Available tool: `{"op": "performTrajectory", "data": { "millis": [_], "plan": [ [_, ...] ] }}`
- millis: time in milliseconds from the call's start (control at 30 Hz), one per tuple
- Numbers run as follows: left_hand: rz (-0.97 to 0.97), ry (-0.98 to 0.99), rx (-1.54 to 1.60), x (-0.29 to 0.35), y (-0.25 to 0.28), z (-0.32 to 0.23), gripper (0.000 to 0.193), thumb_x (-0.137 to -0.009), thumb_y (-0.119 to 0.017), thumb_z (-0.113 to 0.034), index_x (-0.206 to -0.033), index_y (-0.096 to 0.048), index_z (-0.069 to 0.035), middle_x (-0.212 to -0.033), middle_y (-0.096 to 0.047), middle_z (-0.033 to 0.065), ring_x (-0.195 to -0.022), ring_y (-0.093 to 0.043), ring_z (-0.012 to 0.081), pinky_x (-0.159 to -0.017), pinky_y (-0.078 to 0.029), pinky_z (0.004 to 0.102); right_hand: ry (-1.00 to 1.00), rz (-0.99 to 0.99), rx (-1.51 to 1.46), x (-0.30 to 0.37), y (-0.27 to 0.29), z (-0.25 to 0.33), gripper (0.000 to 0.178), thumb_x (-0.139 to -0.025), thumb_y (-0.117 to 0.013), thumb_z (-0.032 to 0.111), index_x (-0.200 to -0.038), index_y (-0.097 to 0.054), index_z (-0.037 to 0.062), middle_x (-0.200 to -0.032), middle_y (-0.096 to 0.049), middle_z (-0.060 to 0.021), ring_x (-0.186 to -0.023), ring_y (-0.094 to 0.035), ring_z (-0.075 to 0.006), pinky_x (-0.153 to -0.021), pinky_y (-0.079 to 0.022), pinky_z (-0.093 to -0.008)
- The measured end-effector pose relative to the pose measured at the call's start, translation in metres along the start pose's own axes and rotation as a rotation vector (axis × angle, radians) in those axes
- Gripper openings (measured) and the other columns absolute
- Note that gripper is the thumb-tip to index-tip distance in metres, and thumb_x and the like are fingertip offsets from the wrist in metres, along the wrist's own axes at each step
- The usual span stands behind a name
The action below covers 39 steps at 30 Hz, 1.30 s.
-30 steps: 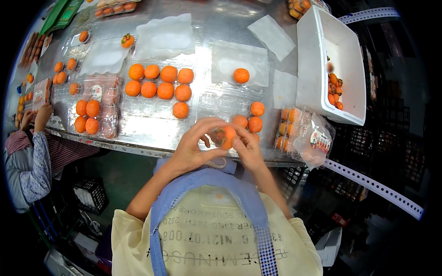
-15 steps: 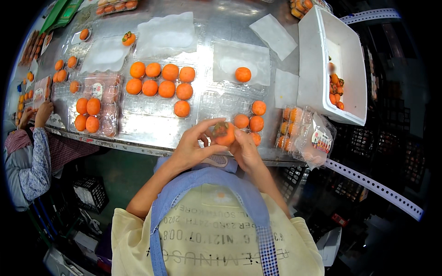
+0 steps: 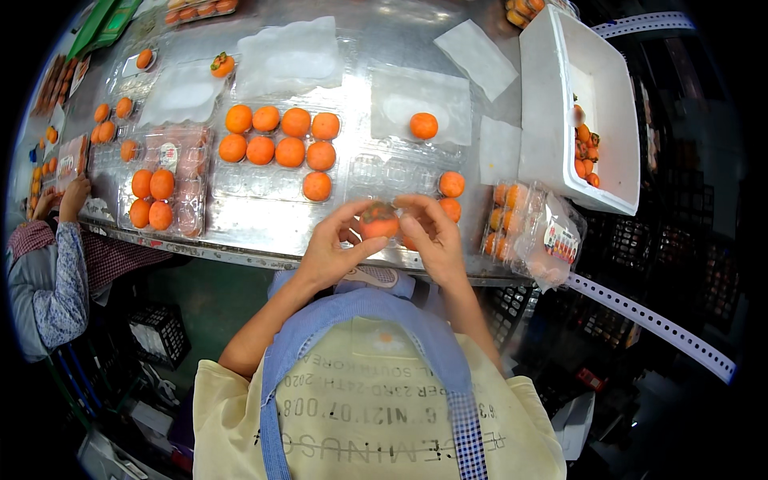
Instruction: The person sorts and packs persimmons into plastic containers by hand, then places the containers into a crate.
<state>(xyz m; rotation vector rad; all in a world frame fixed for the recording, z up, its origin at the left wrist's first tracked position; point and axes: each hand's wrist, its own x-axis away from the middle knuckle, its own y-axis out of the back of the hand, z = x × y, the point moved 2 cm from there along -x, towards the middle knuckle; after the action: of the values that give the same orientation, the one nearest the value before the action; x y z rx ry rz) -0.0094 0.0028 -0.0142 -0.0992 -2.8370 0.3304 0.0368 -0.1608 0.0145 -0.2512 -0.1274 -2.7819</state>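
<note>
A persimmon (image 3: 378, 225) with its brownish-green calyx turned up is held at the table's near edge by my left hand (image 3: 332, 248), thumb and fingers around it. Just to its right, my right hand (image 3: 434, 240) has its fingers apart and curved, with nothing gripped in it. Part of an orange fruit shows below its thumb. Beyond my hands lies a clear plastic tray (image 3: 368, 180), with persimmons (image 3: 452, 185) along its right side, partly hidden by my right hand. Another persimmon (image 3: 424, 126) rests on a white liner sheet (image 3: 384, 88) behind the tray.
Left of my hands, another clear tray (image 3: 256, 186) holds several persimmons. A white foam box (image 3: 552, 136) with persimmons inside stands at the right, beside filled, stacked packs (image 3: 528, 232). A co-worker's hand (image 3: 76, 196) is at the far left. The metal table's front edge (image 3: 240, 251) runs before me.
My right hand has come away from the persimmon, its fingers spreading. The persimmon has shifted slightly left and up in my left hand.
</note>
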Motion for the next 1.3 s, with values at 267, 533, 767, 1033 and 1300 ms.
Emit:
{"op": "performTrajectory", "data": {
  "millis": [267,533,767,1033,1300],
  "plan": [
    [0.123,0.128,0.137,0.001,0.002,0.012,0.046,-0.088,-0.058,-0.028,-0.124,-0.048,-0.001,-0.099,-0.057,0.0039,-0.076,-0.052,0.0080,-0.066,-0.044,0.0219,0.061,0.073,0.132,-0.001,-0.004,0.002,0.033,-0.079,-0.066,0.010,-0.110,-0.058,0.0018,-0.095,-0.055,-0.0052,-0.076,-0.055,-0.0095,-0.066,-0.046,-0.0223],
    [0.206,0.157,0.157,-0.003,0.001,0.012,0.044,-0.095,-0.044,-0.033,-0.126,-0.046,-0.002,-0.098,-0.056,0.0053,-0.080,-0.053,0.0104,-0.067,-0.045,0.0236,0.177,0.060,0.263,-0.001,-0.003,0.008,0.041,-0.070,-0.073,0.010,-0.109,-0.060,0.0034,-0.096,-0.057,-0.0052,-0.071,-0.053,-0.0081,-0.063,-0.045,-0.0211],
    [0.112,0.051,0.060,-0.006,0.008,0.007,0.035,-0.094,-0.048,-0.024,-0.123,-0.049,-0.004,-0.102,-0.058,0.0055,-0.079,-0.053,0.0088,-0.068,-0.044,0.0220,0.209,-0.637,-0.474,-0.053,0.162,0.028,0.036,-0.085,-0.064,0.022,-0.110,-0.056,-0.0024,-0.096,-0.063,-0.0077,-0.080,-0.059,-0.0115,-0.065,-0.046,-0.0214],
    [0.032,0.089,0.037,-0.010,0.011,0.013,0.028,-0.091,-0.054,-0.018,-0.115,-0.055,-0.004,-0.097,-0.062,0.0047,-0.077,-0.054,0.0072,-0.067,-0.044,0.0209,-0.005,-0.334,0.167,-0.026,0.124,0.015,0.036,-0.081,-0.065,0.014,-0.114,-0.057,0.0024,-0.097,-0.065,-0.0093,-0.079,-0.061,-0.0138,-0.072,-0.049,-0.0252],
    [-0.020,0.129,0.041,-0.007,0.017,0.017,0.026,-0.090,-0.055,-0.017,-0.113,-0.056,-0.004,-0.095,-0.063,0.0046,-0.076,-0.055,0.0075,-0.067,-0.045,0.0211,0.157,0.119,0.978,0.012,0.047,-0.031,0.040,-0.062,-0.073,0.018,-0.098,-0.061,0.0082,-0.087,-0.061,-0.0075,-0.085,-0.056,-0.0283,-0.072,-0.044,-0.0390]
  ]
}}
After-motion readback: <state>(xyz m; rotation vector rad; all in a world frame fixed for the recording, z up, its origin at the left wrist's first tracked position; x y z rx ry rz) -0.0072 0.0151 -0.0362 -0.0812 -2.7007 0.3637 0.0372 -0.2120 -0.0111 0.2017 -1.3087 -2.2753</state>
